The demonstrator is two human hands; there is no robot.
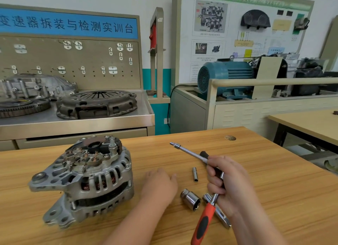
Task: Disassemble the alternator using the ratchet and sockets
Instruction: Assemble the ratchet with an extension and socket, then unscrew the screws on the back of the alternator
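A silver alternator (pixel 86 180) stands on the wooden table (pixel 274 189) at the left, its rear cover with terminals facing up. My right hand (pixel 228 180) is shut on a black-handled driver with a long extension bar (pixel 188 152) that points up and to the left. Under that hand lies a ratchet with a red and black handle (pixel 204 221). A large chrome socket (pixel 190 199) lies just left of the ratchet. A thin deep socket (pixel 195 174) lies beyond it. My left hand (pixel 161 184) rests flat on the table between the alternator and the sockets, holding nothing.
A metal workbench with a clutch cover (pixel 97 103), a flywheel (pixel 23 105) and a gearbox housing stands behind the table. A teal electric motor (pixel 225 78) sits on a training stand at the right. Another table (pixel 307 124) is at the far right.
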